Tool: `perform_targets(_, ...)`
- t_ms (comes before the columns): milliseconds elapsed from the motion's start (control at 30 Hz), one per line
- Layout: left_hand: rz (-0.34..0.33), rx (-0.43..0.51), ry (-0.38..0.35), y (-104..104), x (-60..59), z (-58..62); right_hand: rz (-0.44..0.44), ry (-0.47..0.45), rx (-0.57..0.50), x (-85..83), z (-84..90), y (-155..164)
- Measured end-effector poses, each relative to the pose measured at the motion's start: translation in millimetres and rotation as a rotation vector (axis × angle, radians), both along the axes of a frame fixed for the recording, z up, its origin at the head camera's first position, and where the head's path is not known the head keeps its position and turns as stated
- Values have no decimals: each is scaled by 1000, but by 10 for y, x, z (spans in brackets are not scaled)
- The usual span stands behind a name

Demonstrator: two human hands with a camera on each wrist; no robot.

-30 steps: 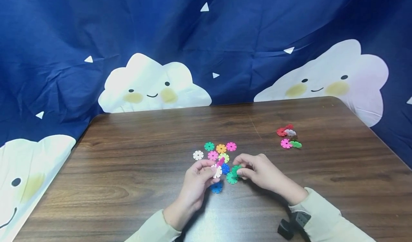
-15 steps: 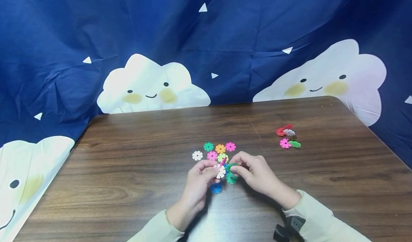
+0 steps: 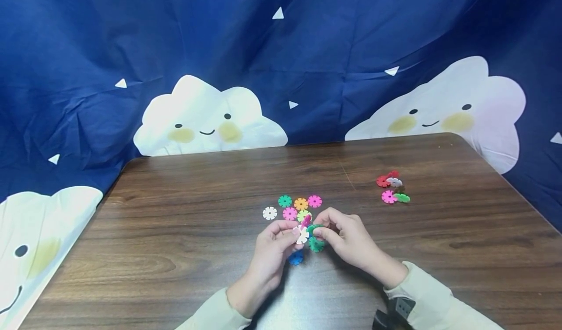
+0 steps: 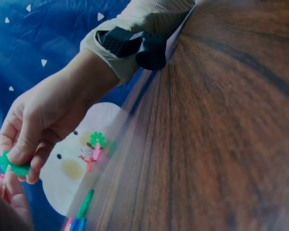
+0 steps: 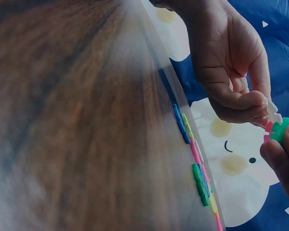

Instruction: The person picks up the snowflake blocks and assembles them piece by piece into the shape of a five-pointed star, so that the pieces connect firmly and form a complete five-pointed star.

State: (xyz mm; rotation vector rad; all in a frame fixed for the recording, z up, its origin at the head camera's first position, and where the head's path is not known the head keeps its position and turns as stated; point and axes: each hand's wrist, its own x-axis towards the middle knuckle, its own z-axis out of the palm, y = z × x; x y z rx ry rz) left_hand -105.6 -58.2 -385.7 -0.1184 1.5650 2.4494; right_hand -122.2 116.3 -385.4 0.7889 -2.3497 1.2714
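My left hand pinches a small piece made of a white disc and a pink disc just above the wooden table. Thumb and forefinger of my right hand pinch a green snowflake disc, whose edge meets the white and pink piece. In the right wrist view the green disc touches the white and pink piece under the left hand. The left wrist view shows the right hand gripping the green disc.
Several loose discs lie on the table around the hands: white, teal, orange, pink, green and blue. A small joined cluster sits to the right. A blue cloud-print cloth hangs behind.
My right hand has carried the green disc left and slightly up until it meets the white and pink piece. The left hand has stayed nearly still.
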Motion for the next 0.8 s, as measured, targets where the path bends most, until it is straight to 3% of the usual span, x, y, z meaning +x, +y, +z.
perform_targets(367, 22, -6, -33, -10, 16, 1, 11, 60, -43, 12, -57, -22)
perform_targets(800, 92, -90, -4, 16, 36, 44, 50, 121, -26, 24, -48, -83)
